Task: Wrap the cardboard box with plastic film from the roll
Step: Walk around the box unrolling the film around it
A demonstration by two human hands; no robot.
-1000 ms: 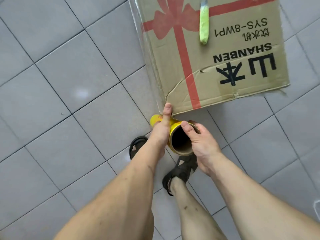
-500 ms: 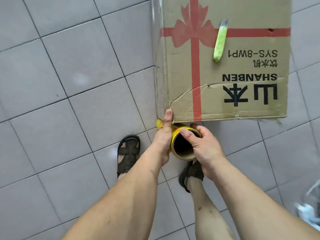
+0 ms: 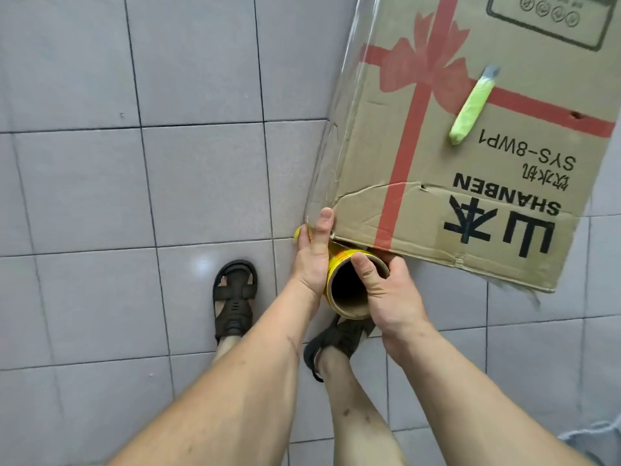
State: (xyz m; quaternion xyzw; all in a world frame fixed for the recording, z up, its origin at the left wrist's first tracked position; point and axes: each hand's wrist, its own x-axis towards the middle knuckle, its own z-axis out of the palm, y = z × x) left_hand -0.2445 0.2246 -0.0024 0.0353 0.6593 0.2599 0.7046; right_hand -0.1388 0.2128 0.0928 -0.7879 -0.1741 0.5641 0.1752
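Roll (image 3: 349,287) of plastic film sat clamped between both hands at the cardboard box's (image 3: 470,183) near corner: the left hand (image 3: 311,260) gripped its yellow side, thumb up against the box, and the right hand (image 3: 389,290) hooked its thumb into the open core. Clear film (image 3: 339,129) ran up the box's left side; a green knife (image 3: 470,109) lay on top of the box.

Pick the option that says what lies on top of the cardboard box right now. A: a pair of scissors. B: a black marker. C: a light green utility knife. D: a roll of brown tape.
C: a light green utility knife lies on the cardboard box, across the printed red ribbon, apart from both hands.
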